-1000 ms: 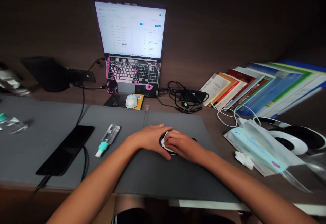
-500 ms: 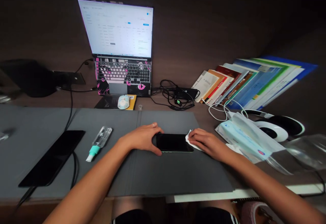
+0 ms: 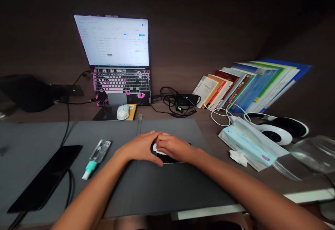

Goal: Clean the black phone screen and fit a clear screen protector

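A black smartphone [image 3: 166, 159] lies flat on the grey desk mat [image 3: 180, 184], mostly covered by my hands. Around its left end, my left hand [image 3: 142, 148] grips it between the thumb at the near edge and the fingers at the far edge. My right hand [image 3: 176, 147] is closed on a white tissue [image 3: 157, 149], pressed against the screen beside my left hand. A clear spray bottle [image 3: 96, 156] with a mint-green top lies to the left.
Left of the bottle lies a black tablet-like slab [image 3: 47, 177] with a cable. Behind are an open laptop [image 3: 120, 87], a mouse [image 3: 123, 112] and tangled cables [image 3: 180, 106]. On the right are books [image 3: 235, 87], headphones [image 3: 277, 132], a tissue pack [image 3: 251, 146] and a crumpled tissue [image 3: 238, 157].
My right hand has slid the tissue leftward over the phone, from its right end to near my left hand. My left hand keeps its hold. The view has tilted up slightly.
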The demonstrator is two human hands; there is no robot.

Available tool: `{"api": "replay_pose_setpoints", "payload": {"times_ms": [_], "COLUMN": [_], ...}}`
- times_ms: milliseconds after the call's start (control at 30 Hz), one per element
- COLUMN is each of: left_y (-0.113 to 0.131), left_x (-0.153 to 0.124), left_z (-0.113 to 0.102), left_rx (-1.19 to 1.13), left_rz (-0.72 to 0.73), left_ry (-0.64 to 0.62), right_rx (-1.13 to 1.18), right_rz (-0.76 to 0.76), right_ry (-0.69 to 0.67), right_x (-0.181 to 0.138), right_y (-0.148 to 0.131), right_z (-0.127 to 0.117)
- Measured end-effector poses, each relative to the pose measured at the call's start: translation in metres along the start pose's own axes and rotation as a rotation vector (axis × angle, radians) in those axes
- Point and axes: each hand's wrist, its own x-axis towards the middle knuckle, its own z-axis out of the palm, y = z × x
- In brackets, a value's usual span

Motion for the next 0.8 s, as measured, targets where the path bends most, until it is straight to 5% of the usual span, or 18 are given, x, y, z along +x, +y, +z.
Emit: {"api": "replay_pose_setpoints", "payload": {"times_ms": [433, 800], "left_y": [0.002, 0.016], "left_x": [-0.004, -0.004], "left_z": [0.002, 0.005], "left_rx": [0.088, 0.087], "left_rz": [0.046, 0.046], "left_ry": [-0.05, -0.034], "right_rx": [-0.101, 0.211], "right_rz": [-0.051, 0.244], "right_ry": [-0.008, 0.061], "right_x": [-0.049, -0.119], "right_y": [-0.029, -0.012], "right_z": [0.007, -0.038]}}
